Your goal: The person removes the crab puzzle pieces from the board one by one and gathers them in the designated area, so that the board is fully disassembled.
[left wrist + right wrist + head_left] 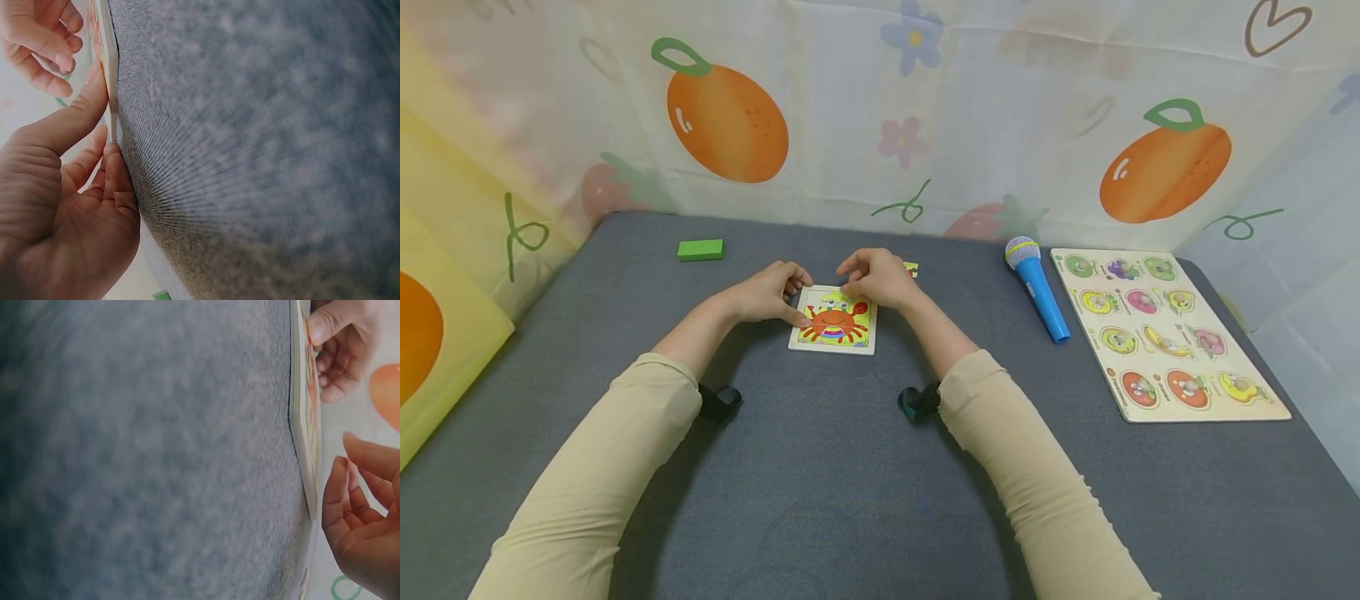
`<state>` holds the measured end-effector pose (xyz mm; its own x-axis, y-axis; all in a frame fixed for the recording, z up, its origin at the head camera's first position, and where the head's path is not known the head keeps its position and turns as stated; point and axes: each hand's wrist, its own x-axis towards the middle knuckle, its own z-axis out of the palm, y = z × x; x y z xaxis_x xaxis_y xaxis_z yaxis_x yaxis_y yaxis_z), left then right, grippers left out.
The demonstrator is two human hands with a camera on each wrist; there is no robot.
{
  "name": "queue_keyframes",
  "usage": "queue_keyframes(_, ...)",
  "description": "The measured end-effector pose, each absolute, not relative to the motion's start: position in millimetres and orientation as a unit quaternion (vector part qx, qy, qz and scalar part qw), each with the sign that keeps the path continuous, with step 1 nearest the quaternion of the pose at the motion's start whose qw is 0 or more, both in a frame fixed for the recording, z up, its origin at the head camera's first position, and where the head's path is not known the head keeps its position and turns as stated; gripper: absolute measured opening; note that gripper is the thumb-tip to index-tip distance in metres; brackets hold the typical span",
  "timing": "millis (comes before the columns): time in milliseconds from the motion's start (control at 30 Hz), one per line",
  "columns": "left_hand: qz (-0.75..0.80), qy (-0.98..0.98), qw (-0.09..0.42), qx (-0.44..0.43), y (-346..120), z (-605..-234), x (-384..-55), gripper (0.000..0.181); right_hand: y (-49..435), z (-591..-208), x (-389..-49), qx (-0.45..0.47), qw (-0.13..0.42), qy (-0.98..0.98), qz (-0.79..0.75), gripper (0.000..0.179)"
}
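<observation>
A square wooden crab puzzle [835, 327], with a red crab on yellow inside a pale frame, lies flat on the dark table. My left hand [766, 293] holds its left side, the thumb on top and the fingers by the edge. In the left wrist view the thumb presses on the puzzle's rim [112, 75]. Over the puzzle's far right part hovers my right hand [882, 278], fingers loosely bent. The right wrist view shows this right hand [369, 506] apart from the board, with nothing visible between thumb and fingers. A small yellow patterned piece [912, 269] lies partly hidden behind it.
A green block [701, 250] lies at the back left of the table [820, 467]. On the right are a blue toy microphone [1039, 292] and a large fruit peg board [1172, 333]. A printed curtain [842, 108] hangs along the back edge.
</observation>
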<state>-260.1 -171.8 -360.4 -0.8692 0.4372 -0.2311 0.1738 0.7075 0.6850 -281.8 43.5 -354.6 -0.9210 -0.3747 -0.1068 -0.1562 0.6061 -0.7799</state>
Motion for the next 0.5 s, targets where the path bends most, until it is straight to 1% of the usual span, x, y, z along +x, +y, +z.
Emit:
queue_keyframes(233, 0.34, 0.905, 0.19, 0.172, -172.0, -360.1, -260.5, 0.06, 37.2, -353.7, -279.1, -0.171, 0.164, 0.89, -0.389, 0.031)
queue_keyframes(500, 0.337, 0.906, 0.195, 0.166, -171.7, -360.5, -261.0, 0.06, 34.8, -353.6, -276.7, -0.186, 0.172, 0.899, -0.358, 0.033)
